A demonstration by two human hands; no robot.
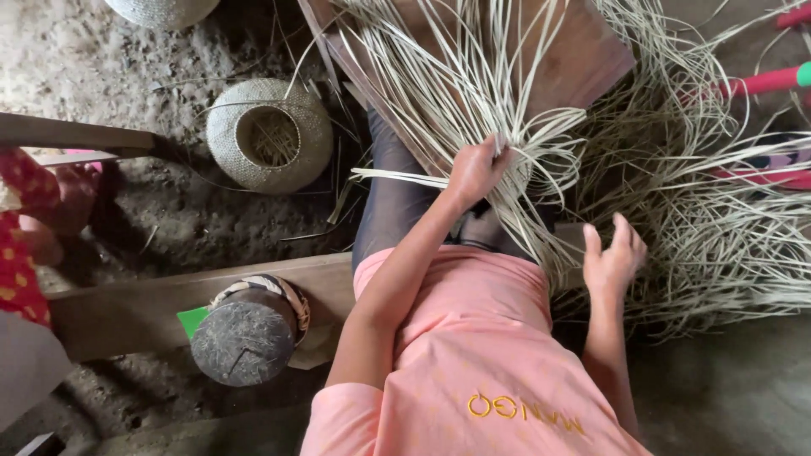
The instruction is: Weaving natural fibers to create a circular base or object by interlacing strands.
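1. Head camera looks down at your lap, where a bundle of pale cane strips (473, 93) fans out over a wooden board (591, 59) leaning away from your knees.
2. Your left hand (475, 171) is closed around the gathered strips at the point where they meet, pinching them against a small woven piece (519, 173) so the weave seems held tight.
3. Your right hand (612, 257) hovers open just beside the loose ends, fingers spread and holding nothing, near the strands that trail off to your right.
4. More loose strips (726, 236) lie heaped on the floor within reach of that hand.
5. A finished round basket (269, 135) sits on the ground to your left, well apart from the work.
6. A dark cylindrical block (245, 338) rests on a plank (127, 312) by your left elbow.
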